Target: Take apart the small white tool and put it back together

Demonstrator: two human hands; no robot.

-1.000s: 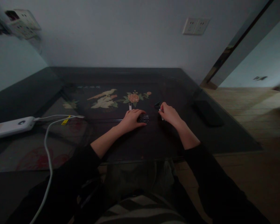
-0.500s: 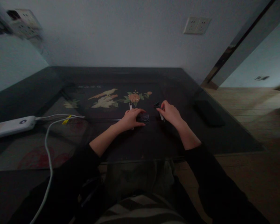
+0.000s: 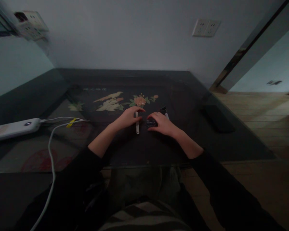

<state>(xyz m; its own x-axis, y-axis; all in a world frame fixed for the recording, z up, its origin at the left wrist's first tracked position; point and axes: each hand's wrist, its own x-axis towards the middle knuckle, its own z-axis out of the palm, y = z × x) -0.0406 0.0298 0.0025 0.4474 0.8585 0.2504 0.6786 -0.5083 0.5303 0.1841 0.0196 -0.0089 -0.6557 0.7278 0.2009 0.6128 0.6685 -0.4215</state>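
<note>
My right hand [image 3: 164,124] has its thumb and fingers closed round the two sides of a small dark, see-through ribbed block [image 3: 151,123], low over the table. My left hand [image 3: 127,117] is just to the left, fingers apart and curved, with nothing between them. Its thumb and fingertips reach over a thin, light, flat strip [image 3: 137,129] with a small hole at its near end; whether they touch it I cannot tell. Behind my right hand lies a small tool with a black head [image 3: 163,110] and a light handle, partly hidden by the hand.
The dark glossy tabletop [image 3: 135,149] bears a bird-and-flower picture [image 3: 110,102]. A black flat object [image 3: 216,118] lies at right. On the left are a white power bank-like device [image 3: 16,129] and a white cable [image 3: 50,154] with a yellow tag. A wall [image 3: 125,38] rises behind.
My left hand has let go of the ribbed block and shifted up and left. My right hand has released the black-headed tool, moved left and taken hold of the block.
</note>
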